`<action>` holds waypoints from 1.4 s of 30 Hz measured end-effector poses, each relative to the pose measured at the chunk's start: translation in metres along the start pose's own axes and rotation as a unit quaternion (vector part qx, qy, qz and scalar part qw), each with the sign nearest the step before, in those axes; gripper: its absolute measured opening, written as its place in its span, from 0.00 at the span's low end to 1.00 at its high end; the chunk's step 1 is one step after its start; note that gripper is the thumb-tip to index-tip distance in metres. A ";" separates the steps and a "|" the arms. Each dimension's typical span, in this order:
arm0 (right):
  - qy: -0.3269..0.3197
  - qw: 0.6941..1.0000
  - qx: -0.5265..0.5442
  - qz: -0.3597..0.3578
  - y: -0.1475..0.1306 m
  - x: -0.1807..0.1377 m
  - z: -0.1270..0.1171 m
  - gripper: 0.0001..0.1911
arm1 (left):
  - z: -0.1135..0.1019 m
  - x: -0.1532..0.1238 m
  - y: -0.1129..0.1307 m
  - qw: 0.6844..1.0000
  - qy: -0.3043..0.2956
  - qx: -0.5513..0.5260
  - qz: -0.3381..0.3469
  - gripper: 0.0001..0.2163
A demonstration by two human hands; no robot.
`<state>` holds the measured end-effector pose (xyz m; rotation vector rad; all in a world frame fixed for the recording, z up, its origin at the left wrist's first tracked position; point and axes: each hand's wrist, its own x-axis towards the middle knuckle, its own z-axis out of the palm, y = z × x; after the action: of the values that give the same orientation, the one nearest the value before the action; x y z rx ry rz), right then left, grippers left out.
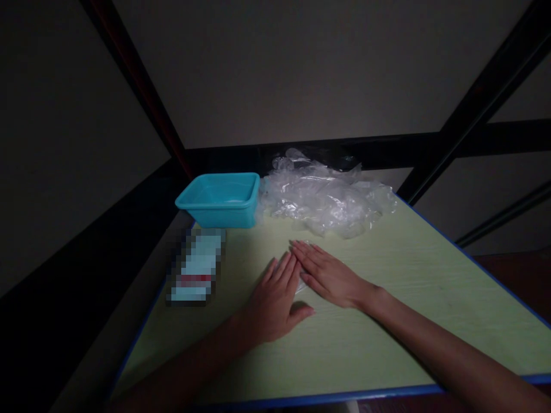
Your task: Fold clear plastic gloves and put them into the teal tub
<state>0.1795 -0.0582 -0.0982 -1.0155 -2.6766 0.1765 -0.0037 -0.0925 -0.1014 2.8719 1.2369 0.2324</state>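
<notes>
My left hand [275,298] lies flat on the pale green table [413,298], fingers stretched out and together. My right hand [329,275] lies flat beside it, fingers pointing left and meeting the left fingertips. A small piece of clear plastic [301,283] shows between and under the two hands, pressed against the tabletop. A heap of crumpled clear plastic [322,198] sits just beyond the hands at the back of the table.
A turquoise plastic tub [220,199] stands at the table's back left corner. A blurred rectangular object [196,265] lies left of my hands near the left edge. Dark metal frame bars cross behind the table. The table has a blue rim.
</notes>
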 end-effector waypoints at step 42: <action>0.027 0.995 0.051 -0.079 0.019 -0.018 -0.038 0.16 | -0.017 -0.001 -0.033 0.935 0.290 -0.203 -0.029 0.10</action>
<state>0.2155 -0.0553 -0.0696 -0.7630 -2.6549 0.2469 -0.0307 -0.0713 -0.0873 2.4655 1.1416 1.2432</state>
